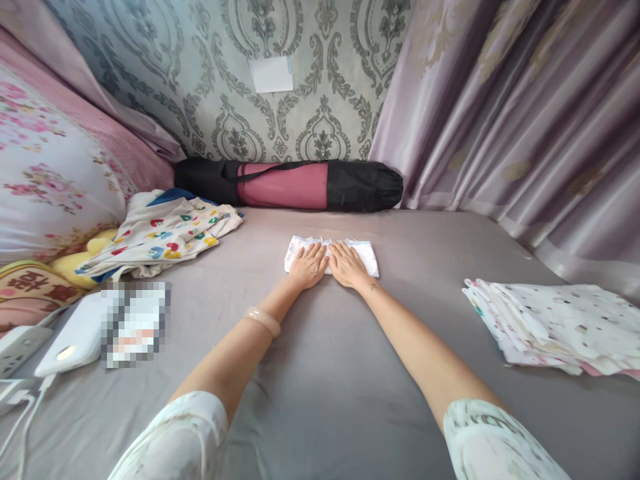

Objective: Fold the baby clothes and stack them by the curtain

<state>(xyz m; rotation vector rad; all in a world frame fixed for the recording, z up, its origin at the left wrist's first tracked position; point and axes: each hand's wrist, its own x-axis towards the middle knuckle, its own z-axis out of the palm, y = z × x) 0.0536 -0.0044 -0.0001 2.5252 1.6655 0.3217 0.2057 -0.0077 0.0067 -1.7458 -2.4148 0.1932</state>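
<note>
Flat under left hand (310, 267) and right hand (349, 265), both palm down with fingers extended: folded white cloth (369, 257) on grey sheet (345, 400), between printed fabric (173, 230) at left and stacked fabrics (560, 323) at right, before pink-and-black roll (285, 185).

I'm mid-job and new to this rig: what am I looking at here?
There's no machine: this picture comes from a camera worn on a person's head, looking forward and down. Their bare left hand and bare right hand lie flat on a folded white cloth, not gripping it. Beneath is a grey fabric sheet. To the right lies a stack of folded white printed cloths; to the left, a crumpled cream garment with multicoloured print. Behind is a long black-and-pink cylindrical bag.
</note>
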